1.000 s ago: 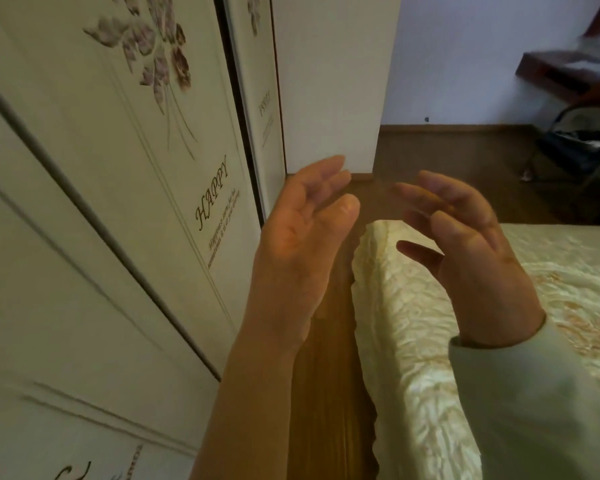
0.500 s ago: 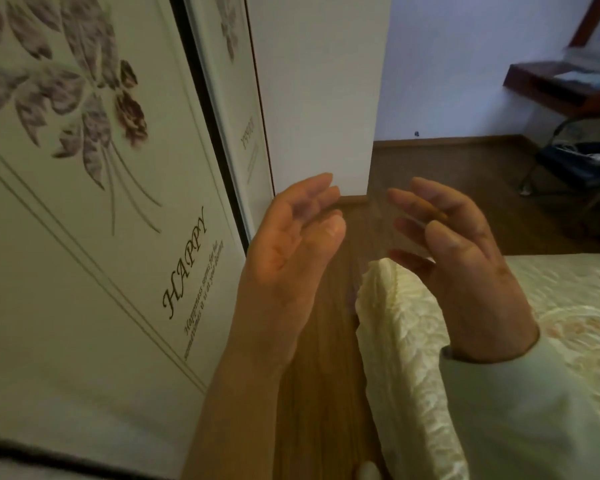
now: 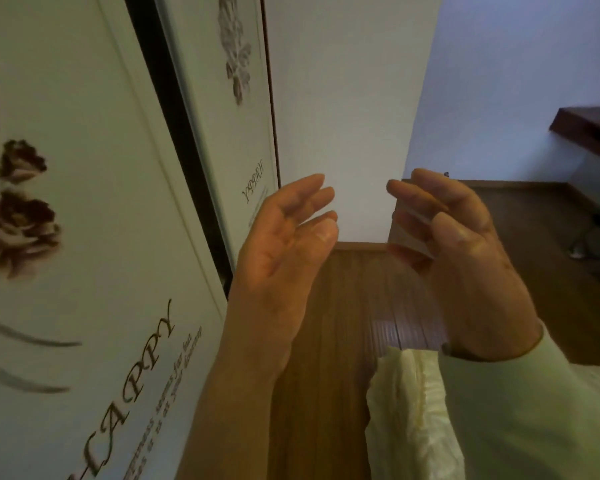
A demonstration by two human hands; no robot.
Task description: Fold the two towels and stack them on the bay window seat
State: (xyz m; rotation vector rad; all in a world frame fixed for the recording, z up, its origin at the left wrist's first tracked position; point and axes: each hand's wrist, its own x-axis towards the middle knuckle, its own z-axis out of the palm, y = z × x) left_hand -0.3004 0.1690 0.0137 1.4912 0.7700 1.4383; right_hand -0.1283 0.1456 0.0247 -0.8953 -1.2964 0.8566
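Cloth to fold is nowhere in view: neither of the two towels shows, nor the bay window seat, so both must lie beyond this frame. Raised before the camera, the left hand [image 3: 281,251] and the right hand [image 3: 465,268] face each other palm to palm, apart, fingers [image 3: 312,188] loosely curved and holding nothing. The right fingertips are smeared by blur, yet they seem empty too.

Under them a strip of wooden floor [image 3: 326,341] runs between the wardrobe door [image 3: 101,237], printed with brown flowers, and the corner of the bed [image 3: 406,410], whose cream quilted cover peeps out beneath the pale green sleeve [image 3: 534,410]. A dark desk [image 3: 586,133] juts in at the right edge.

By my reading the task has hardly begun: the step is getting to the towels. Doing it well means keeping both hands free, clearing the bed corner, and taking the first towel by two corners so it hangs flat.

Against half a second ago, the bed has slid down and mostly out of frame, the wardrobe flowers loom larger, and the hands keep their pose.
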